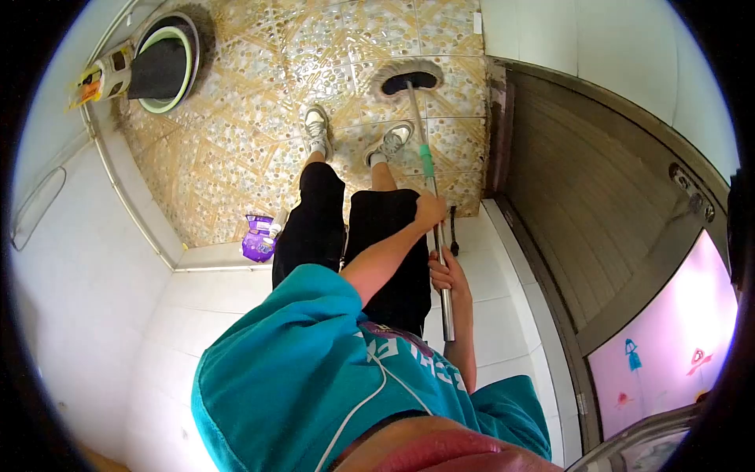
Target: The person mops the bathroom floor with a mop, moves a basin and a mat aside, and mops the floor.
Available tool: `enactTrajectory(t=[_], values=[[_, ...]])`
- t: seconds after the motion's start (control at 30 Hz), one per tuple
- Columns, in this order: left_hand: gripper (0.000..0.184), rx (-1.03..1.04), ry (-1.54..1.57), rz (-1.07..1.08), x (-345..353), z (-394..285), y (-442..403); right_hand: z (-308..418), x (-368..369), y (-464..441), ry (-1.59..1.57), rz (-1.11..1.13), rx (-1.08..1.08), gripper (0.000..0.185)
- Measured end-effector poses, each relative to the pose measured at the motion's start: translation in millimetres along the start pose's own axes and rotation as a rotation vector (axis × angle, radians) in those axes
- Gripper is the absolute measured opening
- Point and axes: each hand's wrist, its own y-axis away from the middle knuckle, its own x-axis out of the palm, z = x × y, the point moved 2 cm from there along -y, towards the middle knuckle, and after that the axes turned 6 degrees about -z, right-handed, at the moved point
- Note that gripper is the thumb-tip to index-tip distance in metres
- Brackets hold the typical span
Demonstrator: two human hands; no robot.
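A long-handled mop (436,236) runs from near my chest down to the floor. Its metal pole has a green collar (426,160), and the oval mop head (409,82) has a dark centre and a pale fuzzy rim. The head rests on the patterned tile floor, ahead of my right shoe. My left hand (430,211) reaches across my body and is closed round the pole below the collar. Nearer to me, my right hand (450,275) wraps round the same pole, close to its top end.
Shiny, wet-looking tiles (236,157) lie around my shoes (317,126). Stacked basins (169,71) stand at the far left beside a yellow-labelled package (98,81). A purple packet (258,238) lies by the wall to my left. A brown door (598,189) stands on the right.
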Motion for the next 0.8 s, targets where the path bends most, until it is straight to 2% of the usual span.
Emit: enactTrajectory(t=[0.07,0.1,0.17,0.2,0.27,0.3,0.37,0.4,0.43,0.47,0.5,0.53,0.57,0.6,0.63,0.7,0.77,0.8], values=[[0.034,0.069,-0.027,0.019,11,4,-2,3,-8,0,0.014,0.059,0.046,0.04],[0.035,0.056,0.034,-0.062,14,6,-13,8,2,-5,0.011,0.059,0.036,0.04],[0.035,0.054,0.09,-0.143,4,-7,-31,15,33,-23,0.181,-0.113,-0.019,0.042],[0.036,0.123,0.106,-0.163,-13,-23,-40,21,42,-37,0.147,0.012,-0.008,0.043],[0.038,0.226,0.073,-0.24,-45,-54,-73,38,72,-68,0.102,0.056,0.003,0.043],[0.039,0.254,0.024,-0.294,-61,-70,-95,47,91,-89,0.098,0.168,-0.027,0.042],[0.039,0.205,0.062,-0.205,-108,-124,-123,65,135,-132,0.023,0.331,-0.033,0.04],[0.038,0.263,0.07,-0.243,-129,-149,-144,76,161,-154,-0.046,0.389,-0.013,0.039],[0.039,0.258,0.181,-0.213,-145,-173,-164,91,184,-181,0.034,0.479,-0.098,0.035],[0.041,0.343,0.118,-0.191,-161,-188,-192,100,202,-204,0.099,0.563,-0.187,0.031],[0.044,0.373,0.068,-0.185,-178,-212,-199,103,229,-206,-0.09,0.542,-0.135,0.027],[0.04,0.384,0.192,-0.086,-188,-232,-211,106,258,-200,-0.281,0.521,-0.082,0.024],[0.033,0.32,0.378,-0.104,-191,-243,-232,115,274,-203,-0.305,0.537,-0.101,0.024],[0.027,0.266,0.399,-0.049,-196,-263,-226,124,286,-207,-0.174,0.488,-0.192,0.022],[0.025,0.261,0.369,-0.026,-197,-272,-229,128,288,-206,-0.052,0.426,-0.276,0.02],[0.014,0.12,0.493,0.054,-190,-277,-221,124,284,-193,-0.13,0.455,-0.281,0.021],[0.014,0.15,0.394,0.121,-178,-259,-224,122,273,-187,-0.183,0.496,-0.287,0.021],[0.015,0.151,0.212,0.05,-170,-253,-214,114,257,-189,-0.208,0.533,-0.298,0.023]])
